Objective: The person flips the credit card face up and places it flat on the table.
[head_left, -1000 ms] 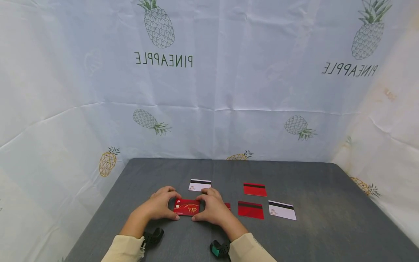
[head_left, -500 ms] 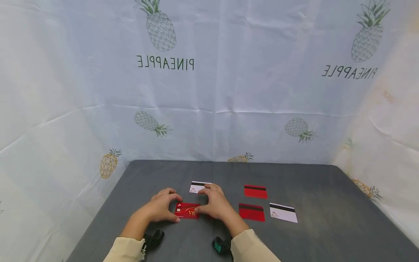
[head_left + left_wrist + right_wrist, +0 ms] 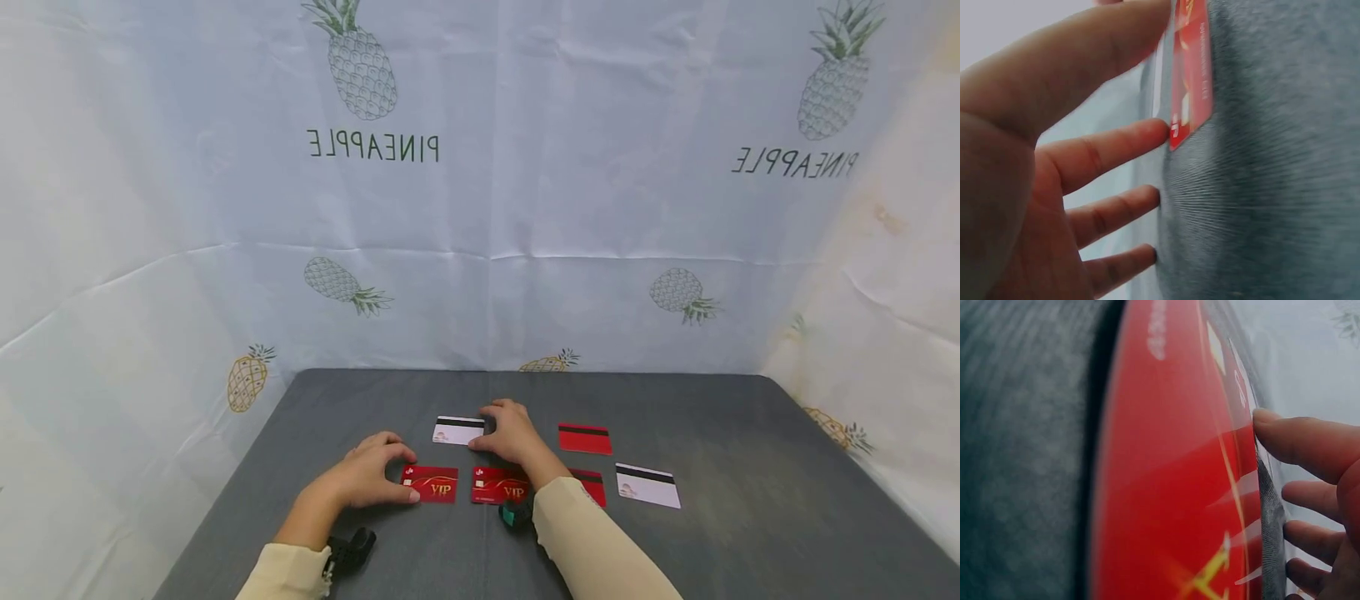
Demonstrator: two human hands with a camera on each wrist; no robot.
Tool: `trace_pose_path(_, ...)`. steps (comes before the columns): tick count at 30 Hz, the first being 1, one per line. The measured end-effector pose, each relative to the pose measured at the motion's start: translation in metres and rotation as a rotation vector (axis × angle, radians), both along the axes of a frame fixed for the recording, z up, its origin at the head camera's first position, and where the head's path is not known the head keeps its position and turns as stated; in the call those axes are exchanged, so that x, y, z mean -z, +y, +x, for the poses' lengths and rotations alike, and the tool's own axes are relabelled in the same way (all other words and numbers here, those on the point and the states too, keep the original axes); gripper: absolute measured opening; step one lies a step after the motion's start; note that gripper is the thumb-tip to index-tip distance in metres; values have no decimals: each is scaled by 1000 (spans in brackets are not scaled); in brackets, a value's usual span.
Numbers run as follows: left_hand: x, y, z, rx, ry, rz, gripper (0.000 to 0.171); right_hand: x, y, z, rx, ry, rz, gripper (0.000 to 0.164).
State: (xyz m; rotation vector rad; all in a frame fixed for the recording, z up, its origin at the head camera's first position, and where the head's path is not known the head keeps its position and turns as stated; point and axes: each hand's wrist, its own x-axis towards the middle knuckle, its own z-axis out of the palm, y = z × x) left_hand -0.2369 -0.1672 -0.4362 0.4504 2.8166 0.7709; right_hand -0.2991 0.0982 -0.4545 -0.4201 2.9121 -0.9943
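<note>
In the head view, my left hand (image 3: 367, 475) rests at the left end of a red card (image 3: 435, 484) lettered VIP. Its fingers are extended in the left wrist view, the index fingertip by a corner of the red card (image 3: 1191, 81) and the thumb across it. My right hand (image 3: 513, 433) is at the right end of a white card (image 3: 456, 430) with a black stripe, thumb and index finger spread near its corners; firm contact cannot be told. Below the right hand lies a second red VIP card (image 3: 493, 485), large in the right wrist view.
To the right lie a red striped card (image 3: 585, 439), another red striped card (image 3: 592, 486) partly behind my right forearm, and a white striped card (image 3: 648, 486). All lie flat on the dark grey table (image 3: 720, 542). A pineapple-print curtain (image 3: 487, 192) hangs behind.
My right hand has left the left VIP card and moved up and right to the white card, uncovering the second VIP card. My left hand has stayed almost in place.
</note>
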Motion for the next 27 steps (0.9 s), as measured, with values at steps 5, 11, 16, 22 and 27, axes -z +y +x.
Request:
trace_pose_path(5, -2, 0, -14, 4, 63, 45, 42, 1, -2, -2, 4, 3, 27, 57)
trace_pose_path(11, 1, 13, -41, -22, 124, 68, 57, 4, -4, -2, 11, 13, 17, 54)
trace_pose_path(16, 7, 26, -57, -24, 111, 55, 58, 5, -4, -2, 34, 9, 6, 54)
trace_pose_path(22, 14, 39, -67, -38, 73, -19, 57, 5, -4, -2, 63, 2, -30, 51)
trace_pose_path(27, 15, 45, -66, -45, 25, -16, 56, 5, -3, 0, 82, 6, -65, 49)
